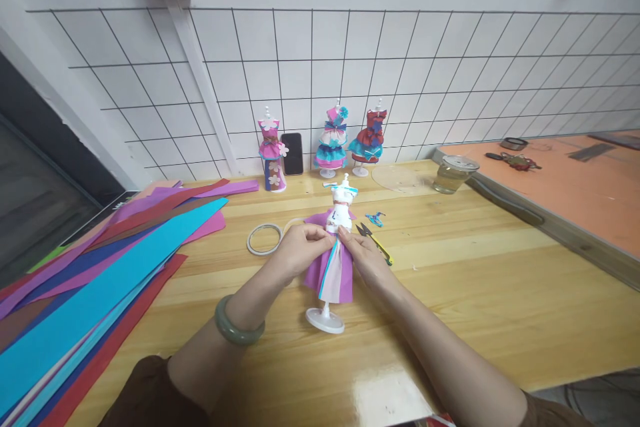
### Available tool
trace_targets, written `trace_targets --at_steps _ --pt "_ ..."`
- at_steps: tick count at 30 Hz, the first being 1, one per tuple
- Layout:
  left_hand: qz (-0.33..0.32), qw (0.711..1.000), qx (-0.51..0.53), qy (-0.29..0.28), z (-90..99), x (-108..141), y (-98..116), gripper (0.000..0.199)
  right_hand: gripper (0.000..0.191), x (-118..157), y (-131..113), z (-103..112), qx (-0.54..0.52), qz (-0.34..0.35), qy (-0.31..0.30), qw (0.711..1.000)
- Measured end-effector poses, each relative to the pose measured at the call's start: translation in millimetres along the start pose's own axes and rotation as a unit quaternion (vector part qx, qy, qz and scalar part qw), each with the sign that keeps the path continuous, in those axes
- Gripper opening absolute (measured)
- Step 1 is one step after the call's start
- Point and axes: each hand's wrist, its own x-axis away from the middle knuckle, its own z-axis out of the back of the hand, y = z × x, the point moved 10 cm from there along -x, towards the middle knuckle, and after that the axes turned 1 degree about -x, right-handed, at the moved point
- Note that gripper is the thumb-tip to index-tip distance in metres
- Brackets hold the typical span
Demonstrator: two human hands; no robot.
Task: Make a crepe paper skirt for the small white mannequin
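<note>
A small white dress-form mannequin [340, 217] stands tilted on its round base between my hands. A purple paper skirt [345, 283] with pale pink and blue strips down its front hangs from the waist. My left hand [301, 250] pinches the skirt's top edge at the waist from the left. From the right, the fingers of my right hand [367, 257] press on the same edge. More purple paper shows behind the mannequin. Beside my right hand lie yellow-handled thread snips [376, 244], and near my left hand is a roll of tape [265, 240].
Long coloured paper strips [125, 260] cover the table's left side. Along the tiled wall stand three dressed mannequins, one in pink [270, 147], and a phone [293, 153]. A cup of yellowish liquid [453, 173] sits at the back right. Blue scraps [375, 218] lie behind the snips.
</note>
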Motion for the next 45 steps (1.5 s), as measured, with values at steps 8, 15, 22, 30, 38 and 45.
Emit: trace_targets --at_steps 8,15,22,30,38,45 --pt "0.007 0.996 0.079 0.041 10.5 -5 -12 0.023 0.045 0 2 -1 -0.02 -0.001 -0.005 1.0" --pt "-0.001 0.998 0.054 0.04 10.9 -8 -16 0.028 0.047 0 8 -8 -0.047 -0.011 -0.036 0.998" --pt "-0.017 0.998 0.038 0.037 11.0 -12 -17 0.027 0.05 1 9 -10 -0.066 -0.019 -0.04 0.997" --pt "-0.019 0.998 0.058 0.033 9.7 -12 -21 0.039 0.049 2 9 -12 -0.062 -0.022 -0.037 0.997" --pt "0.013 0.996 0.084 0.022 9.5 -9 -20 0.035 0.05 5 9 -13 -0.049 -0.035 -0.04 0.997" --pt "0.055 0.993 0.105 0.02 9.1 -5 -20 0.035 0.052 3 4 -11 -0.011 -0.006 -0.041 0.999"
